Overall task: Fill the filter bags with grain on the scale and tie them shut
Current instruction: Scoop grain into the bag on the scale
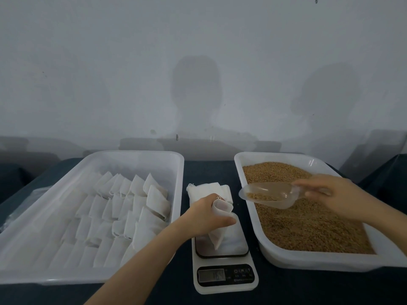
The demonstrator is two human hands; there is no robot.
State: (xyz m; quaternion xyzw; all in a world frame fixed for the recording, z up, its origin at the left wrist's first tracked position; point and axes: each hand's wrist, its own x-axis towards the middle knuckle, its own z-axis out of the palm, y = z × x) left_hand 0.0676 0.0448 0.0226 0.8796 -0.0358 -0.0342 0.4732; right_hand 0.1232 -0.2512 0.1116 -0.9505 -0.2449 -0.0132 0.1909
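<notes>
- The scene is dimly and evenly lit, with a cool grey cast.
- Two soft head-shaped shadows are thrown on the wall [198, 51], so light is understood to come from behind the person.
- The right hand [330, 195] and the scoop [273, 194] are smeared by motion blur.
- The scale display [211, 275] is too soft for its digits to be read with certainty.
- The white trays [141, 154] are rendered bright, and detail is lost in the bags.
- Tray rims are bowed by wide-angle distortion toward the edges.
- The dark tabletop [211, 170] is left nearly featureless.
</notes>
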